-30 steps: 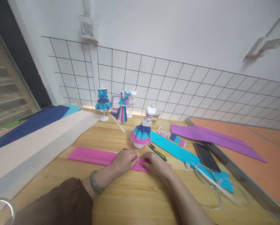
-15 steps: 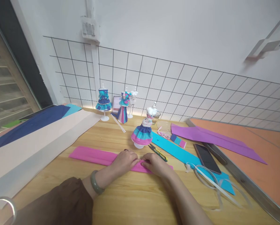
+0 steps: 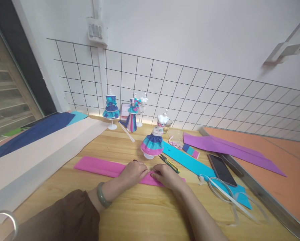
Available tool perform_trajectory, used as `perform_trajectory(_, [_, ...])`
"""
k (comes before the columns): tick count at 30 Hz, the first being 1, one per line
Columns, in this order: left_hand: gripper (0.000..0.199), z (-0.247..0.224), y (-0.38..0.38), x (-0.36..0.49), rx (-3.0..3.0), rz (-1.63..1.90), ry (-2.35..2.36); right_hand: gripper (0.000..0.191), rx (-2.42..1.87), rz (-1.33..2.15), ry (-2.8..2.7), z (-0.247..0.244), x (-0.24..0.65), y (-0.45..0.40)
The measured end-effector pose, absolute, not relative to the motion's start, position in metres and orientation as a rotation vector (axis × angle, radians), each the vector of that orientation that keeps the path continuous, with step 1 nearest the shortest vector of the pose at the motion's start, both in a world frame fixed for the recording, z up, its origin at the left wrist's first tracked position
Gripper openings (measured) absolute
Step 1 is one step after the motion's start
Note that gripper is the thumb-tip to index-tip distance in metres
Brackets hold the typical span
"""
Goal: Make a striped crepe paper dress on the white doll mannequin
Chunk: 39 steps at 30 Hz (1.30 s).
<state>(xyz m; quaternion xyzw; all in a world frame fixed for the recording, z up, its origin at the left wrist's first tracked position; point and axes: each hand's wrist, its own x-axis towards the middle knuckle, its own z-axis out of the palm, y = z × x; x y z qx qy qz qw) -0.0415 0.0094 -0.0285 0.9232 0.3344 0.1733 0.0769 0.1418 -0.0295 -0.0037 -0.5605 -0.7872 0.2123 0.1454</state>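
Note:
A long pink strip of crepe paper (image 3: 99,166) lies flat across the wooden table, folded lengthwise. My left hand (image 3: 134,173) pinches its upper edge, fingers closed. Close beside it, my right hand (image 3: 165,174) is also closed on the strip, the two sets of fingertips nearly meeting. My palms cover part of the paper. Just beyond my hands stands a small white dress form (image 3: 162,120) wearing a tiered navy, turquoise and pink skirt (image 3: 152,144). Yellow-and-black thread snips (image 3: 170,163) lie by its base, near my right hand.
A turquoise paper strip (image 3: 187,160), a phone (image 3: 221,169) and a coil of white ribbon (image 3: 221,187) lie on the right. Purple paper (image 3: 230,150) lies behind them. Dressed mini forms (image 3: 111,108) stand at the back; large white paper (image 3: 52,150) covers the left.
Almost nothing differs. Both hands stay on the pink strip, with only a very slight shift of the right fingers.

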Motion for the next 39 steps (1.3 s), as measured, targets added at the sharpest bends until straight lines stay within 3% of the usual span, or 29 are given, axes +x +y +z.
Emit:
perform_trajectory(7, [0.034, -0.0304, 0.0099, -0.0412, 2.752, 0.541, 1.066, 0.014, -1.631, 0.597, -2.257, -0.0054, 0.1423, -0.0294])
perform_trajectory(15, [0.018, -0.0292, 0.0072, -0.0414, 2.611, 0.597, 1.178, 0.016, -1.627, 0.583, -2.256, -0.0107, 0.1442, -0.0271])
perform_trajectory(26, [0.033, -0.0267, 0.0067, -0.0418, 2.685, 0.589, 1.174, 0.029, -1.536, 0.6, -2.267, -0.0051, 0.1416, -0.0294])
perform_trajectory(33, [0.035, -0.0275, 0.0054, -0.0415, 2.702, 0.596, 1.162, 0.026, -1.533, 0.6, -2.275, -0.0076, 0.1405, -0.0312])
perform_trajectory(39, [0.033, -0.0251, 0.0039, -0.0411, 2.718, 0.597, 1.139, 0.035, -1.547, 0.572, -2.269, -0.0048, 0.1402, -0.0311])
